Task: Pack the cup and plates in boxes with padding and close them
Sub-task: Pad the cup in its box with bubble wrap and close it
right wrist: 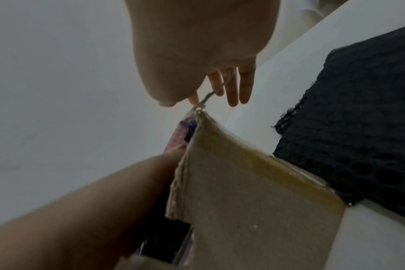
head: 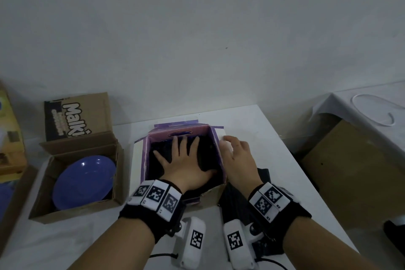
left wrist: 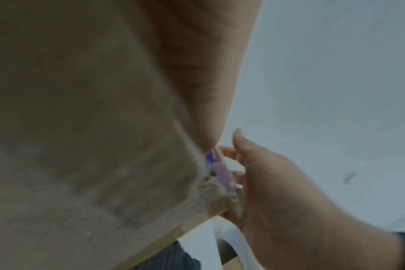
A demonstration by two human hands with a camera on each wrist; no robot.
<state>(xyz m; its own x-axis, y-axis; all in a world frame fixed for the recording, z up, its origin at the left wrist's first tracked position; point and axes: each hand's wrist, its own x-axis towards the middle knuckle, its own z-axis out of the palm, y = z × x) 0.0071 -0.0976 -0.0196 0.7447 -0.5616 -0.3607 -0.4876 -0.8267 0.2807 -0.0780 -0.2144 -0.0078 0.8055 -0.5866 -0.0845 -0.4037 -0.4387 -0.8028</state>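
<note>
**Left hand pressing black padding into the purple box**

Near the front edge of the tabletop (head: 252, 120), both forearms carry wrist-mounted cameras. Black padding (head: 238, 195) lies on the tabletop just beside the purple box (head: 215, 138), at its right front corner. The right wrist view resolves this material as black bubble wrap; the head view shows only dark folds.

At the tabletop centre, the left hand (head: 186, 164) lies flat inside the purple box, fingers spread and straight, pressing on dark padding within. The right hand (head: 238, 155) sits at the box's right wall with fingers relaxed, gripping nothing. The left wrist view shows mostly a blurred cardboard flap.

Toward the left edge, a brown cardboard box (head: 43, 204) stands open, holding a blue plate (head: 83, 184) tilted against its wall. No cup is visible in any view.
</note>
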